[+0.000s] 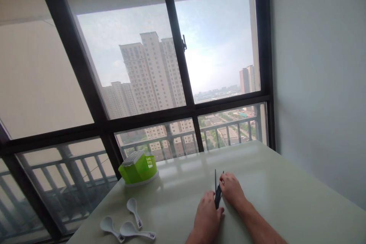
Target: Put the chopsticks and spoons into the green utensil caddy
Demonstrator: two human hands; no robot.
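A bundle of dark chopsticks (217, 188) stands roughly upright on the pale green table (286, 194), held between both hands. My left hand (206, 215) grips their lower part from the left. My right hand (232, 190) closes on them from the right, its fingers near the upper ends. Three white spoons (128, 225) lie at the table's near left. A green slotted cutlery holder (138, 167) with a white base sits at the far left corner, by the window.
A large dark-framed window (177, 51) runs along the table's far edge, with a railing and tall buildings outside. A plain wall (320, 76) bounds the table on the right.
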